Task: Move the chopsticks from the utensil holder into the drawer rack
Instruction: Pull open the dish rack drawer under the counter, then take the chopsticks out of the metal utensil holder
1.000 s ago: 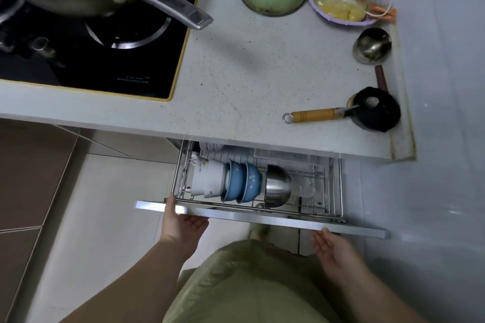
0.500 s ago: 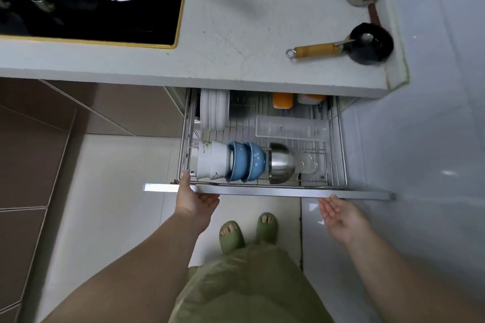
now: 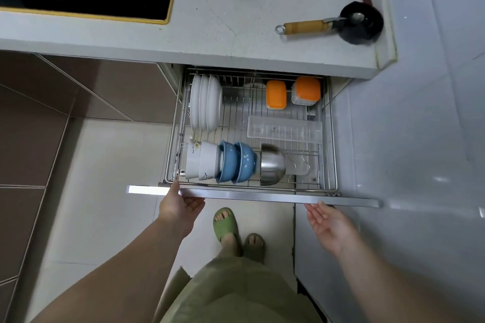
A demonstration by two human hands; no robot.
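While the drawer front (image 3: 262,195) serves as the landmark, nearest to the camera on its near side are the two hands: the left hand (image 3: 179,207) hooks its fingers under the front's left part with the thumb over the top edge, a loose hold suited to drawing it outward, and the right hand (image 3: 329,220) lies palm up and spread just short of the front's right part, holding nothing and seemingly not quite touching it. Judging by that, the step in hand is opening the drawer so its rack can receive the chopsticks

Just behind the front, the wire drawer rack (image 3: 331,139) carries a row of bowls standing on edge so they drain and pack tight: white bowls (image 3: 202,161) at the left, blue bowls (image 3: 237,162) beside them, then a steel bowl (image 3: 271,165). Further back from the front lies a clear slotted plastic tray (image 3: 284,130), empty, a likely home for the chopsticks. At the rack's back left, white plates (image 3: 206,102) stand upright in the wires; at the back right sit two orange-lidded containers (image 3: 291,92)

Beyond the front and above, the countertop (image 3: 225,8) holds a small black pan (image 3: 359,22) with a wooden handle. Neither the chopsticks nor the utensil holder is in view, so the transfer itself is not yet begun
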